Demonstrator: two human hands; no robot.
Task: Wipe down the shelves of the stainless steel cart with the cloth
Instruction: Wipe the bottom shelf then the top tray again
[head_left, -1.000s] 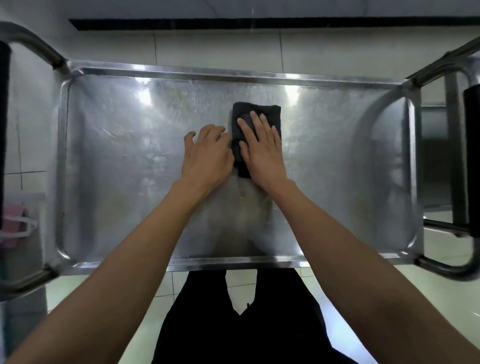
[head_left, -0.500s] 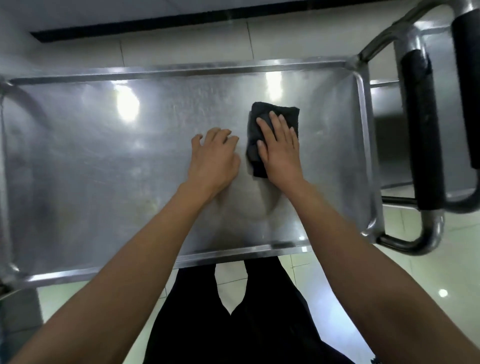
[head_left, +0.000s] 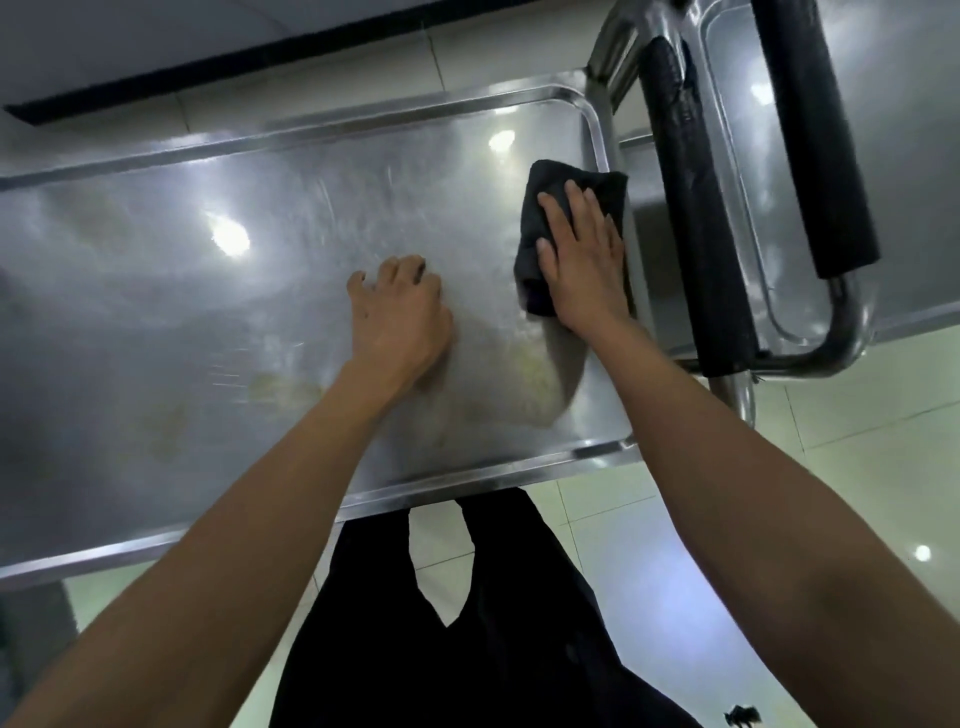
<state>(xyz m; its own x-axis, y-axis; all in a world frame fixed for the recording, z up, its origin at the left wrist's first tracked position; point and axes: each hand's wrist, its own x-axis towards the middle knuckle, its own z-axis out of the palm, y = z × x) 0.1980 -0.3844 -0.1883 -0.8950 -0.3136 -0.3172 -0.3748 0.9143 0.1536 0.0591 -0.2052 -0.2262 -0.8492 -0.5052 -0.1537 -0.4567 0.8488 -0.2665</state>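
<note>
One dark folded cloth (head_left: 566, 218) lies flat on the top shelf (head_left: 260, 291) of the stainless steel cart, at about two o'clock, hard against the shelf's right-hand rim. To wipe well here, I judge, pressure should stay even through the palm, with overlapping passes that run into the raised edge and corner, then back over the yellowish smears nearer the front rim. The right hand (head_left: 582, 265) presses the cloth with fingers straight and close together, curled around nothing. The left hand (head_left: 400, 317) rests bare on the steel at centre, fingers loosely bent, holding nothing. Black-padded handles (head_left: 696, 218) stand at three o'clock.
</note>
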